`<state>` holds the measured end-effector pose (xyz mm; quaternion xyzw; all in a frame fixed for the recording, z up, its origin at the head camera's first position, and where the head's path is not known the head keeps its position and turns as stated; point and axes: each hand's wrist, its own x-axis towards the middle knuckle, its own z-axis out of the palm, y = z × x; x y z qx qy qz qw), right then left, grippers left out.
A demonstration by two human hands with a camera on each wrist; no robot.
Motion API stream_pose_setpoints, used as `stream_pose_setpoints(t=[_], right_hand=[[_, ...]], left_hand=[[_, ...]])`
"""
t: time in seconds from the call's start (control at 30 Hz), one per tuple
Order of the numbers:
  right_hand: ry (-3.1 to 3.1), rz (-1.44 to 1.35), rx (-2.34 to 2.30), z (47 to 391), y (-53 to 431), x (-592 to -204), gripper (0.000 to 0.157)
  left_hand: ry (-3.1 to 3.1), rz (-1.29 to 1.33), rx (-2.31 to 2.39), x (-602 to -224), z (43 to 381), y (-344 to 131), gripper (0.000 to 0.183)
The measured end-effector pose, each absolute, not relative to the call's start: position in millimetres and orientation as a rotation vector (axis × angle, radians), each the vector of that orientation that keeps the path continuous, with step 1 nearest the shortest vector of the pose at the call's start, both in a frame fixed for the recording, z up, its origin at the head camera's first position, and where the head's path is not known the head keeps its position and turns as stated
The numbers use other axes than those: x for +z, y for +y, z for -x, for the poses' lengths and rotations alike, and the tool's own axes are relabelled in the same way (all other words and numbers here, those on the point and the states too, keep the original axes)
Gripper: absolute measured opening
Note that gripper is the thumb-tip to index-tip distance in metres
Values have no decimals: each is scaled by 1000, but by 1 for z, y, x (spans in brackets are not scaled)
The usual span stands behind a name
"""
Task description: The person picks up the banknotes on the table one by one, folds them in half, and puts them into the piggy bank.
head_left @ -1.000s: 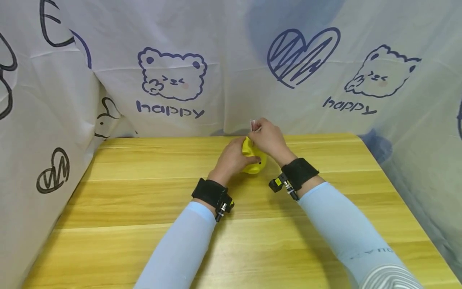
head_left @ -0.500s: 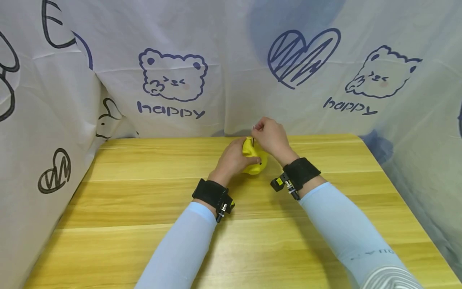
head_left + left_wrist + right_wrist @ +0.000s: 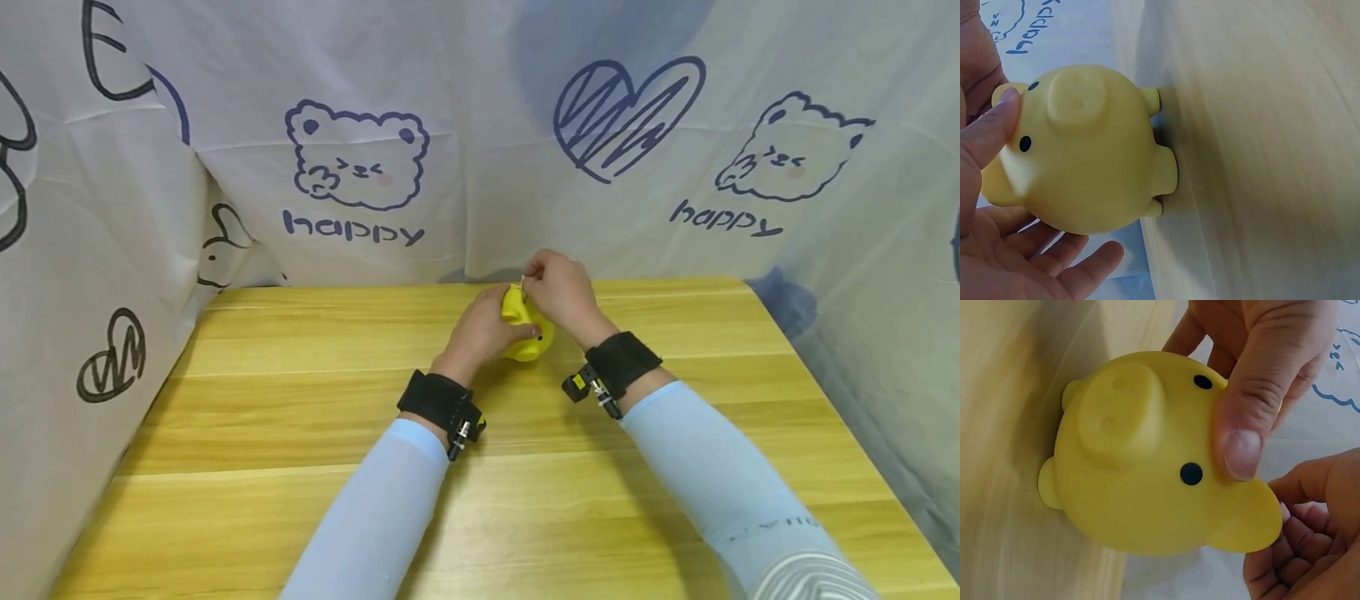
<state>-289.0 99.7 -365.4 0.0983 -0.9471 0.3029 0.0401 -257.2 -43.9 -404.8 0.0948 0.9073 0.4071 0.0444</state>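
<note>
A yellow piggy bank (image 3: 531, 348) with black dot eyes and a round snout stands upright at the far edge of the table. My left hand (image 3: 482, 325) grips it from the left, thumb pressed on the forehead between the eyes. Above its top, my right hand (image 3: 564, 290) pinches a thin pale slip (image 3: 522, 283), mostly covered by the fingers. In the right wrist view the curled right fingers (image 3: 1300, 550) are behind the pig's ear (image 3: 1250, 519), and the slip cannot be seen there. The top of the piggy bank is hidden in both wrist views.
The wood-grain table (image 3: 360, 333) reaches back to a white cloth (image 3: 495, 167) printed with bears and hearts, hanging close behind the hands. Cloth also hangs along the left and right sides.
The pale slip showed tall above the right fingers a second ago; now only a small bit shows. My right hand rose slightly, then came down again. The left hand and piggy bank stayed put.
</note>
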Motion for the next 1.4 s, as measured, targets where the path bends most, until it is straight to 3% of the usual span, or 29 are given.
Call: stream_pose_setpoints(t=[0.2,0.5,0.73,1.4], right_hand=[[-2920,-361,905,286,102,-365,10],[-2865,-486,898,272,111,-379,21],[-2699,-642,698,256,115,-398,32],[-2658,-690,768,254,112,-408,32]], left_hand=[[2775,-319,1254,-404,258,-44,75],[2789,-299,1215,-403,259,-42,78],[2836,-351,1218,-404,261,-43,67],[2822,-334,1219,-405,259,-54,72]])
